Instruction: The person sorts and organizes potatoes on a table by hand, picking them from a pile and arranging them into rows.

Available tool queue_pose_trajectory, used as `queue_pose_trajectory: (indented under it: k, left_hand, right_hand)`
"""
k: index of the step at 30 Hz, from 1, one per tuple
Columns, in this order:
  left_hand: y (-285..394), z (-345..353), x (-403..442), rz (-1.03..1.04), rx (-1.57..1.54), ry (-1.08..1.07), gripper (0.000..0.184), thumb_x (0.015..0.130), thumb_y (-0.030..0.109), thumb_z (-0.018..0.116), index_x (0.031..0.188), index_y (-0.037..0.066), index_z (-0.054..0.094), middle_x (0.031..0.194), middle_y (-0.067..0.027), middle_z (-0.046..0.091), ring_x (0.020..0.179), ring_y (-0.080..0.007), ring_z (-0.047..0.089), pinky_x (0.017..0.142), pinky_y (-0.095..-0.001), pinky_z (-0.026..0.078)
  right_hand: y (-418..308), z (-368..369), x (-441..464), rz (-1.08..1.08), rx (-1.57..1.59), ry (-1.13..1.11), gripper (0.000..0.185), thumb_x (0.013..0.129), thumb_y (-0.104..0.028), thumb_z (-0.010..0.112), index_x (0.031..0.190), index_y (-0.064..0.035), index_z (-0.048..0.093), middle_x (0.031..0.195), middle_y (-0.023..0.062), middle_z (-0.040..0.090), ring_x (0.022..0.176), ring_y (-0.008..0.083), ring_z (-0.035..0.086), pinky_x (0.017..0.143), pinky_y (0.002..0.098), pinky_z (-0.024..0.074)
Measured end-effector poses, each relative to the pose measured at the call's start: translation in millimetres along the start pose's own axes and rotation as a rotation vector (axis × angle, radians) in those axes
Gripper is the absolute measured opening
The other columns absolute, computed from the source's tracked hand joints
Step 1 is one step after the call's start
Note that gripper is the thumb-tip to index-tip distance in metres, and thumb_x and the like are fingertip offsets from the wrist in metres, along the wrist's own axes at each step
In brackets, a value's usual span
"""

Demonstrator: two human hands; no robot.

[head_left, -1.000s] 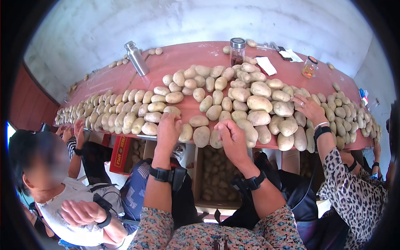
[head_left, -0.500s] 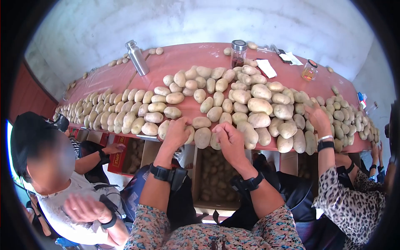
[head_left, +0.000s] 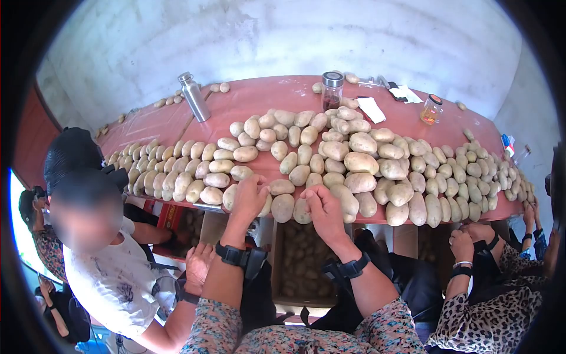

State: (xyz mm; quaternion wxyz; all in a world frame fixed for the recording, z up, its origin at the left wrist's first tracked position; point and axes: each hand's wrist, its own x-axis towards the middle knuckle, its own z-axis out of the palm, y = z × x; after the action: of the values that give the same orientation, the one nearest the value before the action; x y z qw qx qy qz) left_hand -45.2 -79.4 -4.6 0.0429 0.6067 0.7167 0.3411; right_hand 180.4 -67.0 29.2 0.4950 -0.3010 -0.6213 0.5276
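My left hand [head_left: 250, 199] hovers over the front edge of the table, its fingers curled together, beside a potato [head_left: 281, 187] and partly in front of another. No potato shows between its fingers. My right hand [head_left: 326, 213] is likewise curled, thumb and fingers drawn in, next to a potato [head_left: 301, 211] at the edge and a larger potato [head_left: 345, 203]. It also shows nothing in its grip. Between the two hands a potato [head_left: 283, 207] lies at the table's edge. Both palms are partly hidden.
Rows and heaps of potatoes cover the front of the red table [head_left: 259, 91]. Behind them stand a metal bottle [head_left: 194, 98], a lidded glass jar [head_left: 332, 93] and a smaller jar [head_left: 431, 110]. A box of potatoes [head_left: 303, 301] sits below. Co-workers sit on both sides.
My hands stay nearly in place. The right co-worker's hand has drawn back from the potatoes to below the table edge. The left co-worker has leaned closer, their hand now near my left forearm.
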Motion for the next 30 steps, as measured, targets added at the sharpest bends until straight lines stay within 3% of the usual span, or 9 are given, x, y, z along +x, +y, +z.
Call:
queue_pose_trajectory:
  k: [10,13,14,19,20,24,27,28,30]
  left_hand:
    - [17,-2,5,0.008,-0.08,0.219,0.019,0.08,0.008,0.069,0.097,0.001,0.063,0.089,-0.0124,0.065,0.079,-0.0244,0.063,0.074,-0.0351,0.051]
    - [20,-7,15,0.03,-0.22,0.332,0.014,0.083,0.01,0.066,0.093,0.001,0.063,0.088,-0.0157,0.064,0.083,-0.0303,0.062,0.076,-0.0388,0.049]
    - [31,-12,20,0.03,-0.241,0.354,0.012,0.084,0.011,0.065,0.092,0.002,0.063,0.087,-0.0153,0.064,0.082,-0.0298,0.062,0.076,-0.0378,0.049]
    - [83,-19,40,0.165,-0.462,0.417,0.014,0.087,0.012,0.062,0.093,0.0,0.066,0.081,-0.0081,0.065,0.076,-0.0163,0.062,0.069,-0.0303,0.048]
    - [80,-12,41,0.153,-0.502,0.429,0.013,0.087,0.012,0.063,0.092,0.0,0.066,0.081,-0.0071,0.066,0.075,-0.0155,0.062,0.068,-0.0295,0.048]
    - [51,1,48,-0.021,-0.537,0.367,0.012,0.084,0.011,0.065,0.09,0.001,0.068,0.079,-0.0045,0.067,0.071,-0.0121,0.061,0.066,-0.0268,0.049]
    - [31,-8,60,-0.073,-0.685,0.439,0.011,0.083,0.01,0.066,0.089,0.001,0.069,0.076,-0.0037,0.066,0.069,-0.0108,0.06,0.064,-0.0257,0.049]
    - [24,-11,62,-0.099,-0.561,0.422,0.015,0.088,0.011,0.064,0.097,0.0,0.068,0.086,-0.003,0.067,0.077,-0.0075,0.06,0.067,-0.0219,0.048]
    - [16,-16,67,-0.124,-0.595,0.428,0.015,0.088,0.012,0.064,0.097,0.0,0.068,0.086,-0.003,0.067,0.077,-0.0078,0.06,0.067,-0.0223,0.048]
  right_hand:
    - [-5,-10,-3,0.052,0.005,-0.093,0.025,0.098,-0.019,0.049,0.085,-0.0017,0.06,0.061,0.0015,0.052,0.057,0.0085,0.049,0.054,0.0268,0.04]
    - [-6,-16,-5,0.06,-0.134,-0.465,0.027,0.099,-0.025,0.049,0.089,-0.0027,0.061,0.065,-0.0019,0.051,0.06,0.0058,0.047,0.054,0.0235,0.0386]
    - [-3,-18,-6,0.028,-0.2,-0.606,0.023,0.096,-0.022,0.051,0.093,-0.0015,0.061,0.069,0.0024,0.058,0.062,0.0109,0.053,0.058,0.0277,0.0436]
    - [18,-15,-17,0.231,-0.507,-0.999,0.023,0.092,-0.016,0.049,0.104,-0.0003,0.061,0.08,0.0112,0.067,0.068,0.0192,0.062,0.066,0.0334,0.05]
    - [21,-14,-20,0.249,-0.557,-0.972,0.023,0.091,-0.017,0.05,0.099,-0.0006,0.064,0.081,0.0172,0.067,0.079,0.035,0.065,0.074,0.043,0.0496]
    - [49,-11,-23,0.128,-0.765,-0.955,0.023,0.091,-0.014,0.049,0.106,-0.0021,0.061,0.09,0.0157,0.068,0.089,0.0349,0.065,0.08,0.0428,0.0499]
    - [74,-3,-27,0.166,-0.924,-1.022,0.022,0.092,-0.014,0.05,0.107,-0.0033,0.061,0.095,0.0155,0.068,0.091,0.0333,0.065,0.08,0.0425,0.0502]
    - [89,-2,-33,0.237,-0.849,-1.008,0.022,0.092,-0.015,0.05,0.108,-0.0033,0.061,0.095,0.0153,0.068,0.091,0.033,0.065,0.08,0.0423,0.0501]
    - [121,-2,-40,0.363,-0.709,-0.982,0.023,0.092,-0.017,0.051,0.109,-0.0033,0.06,0.096,0.0148,0.068,0.093,0.0325,0.065,0.081,0.042,0.05]
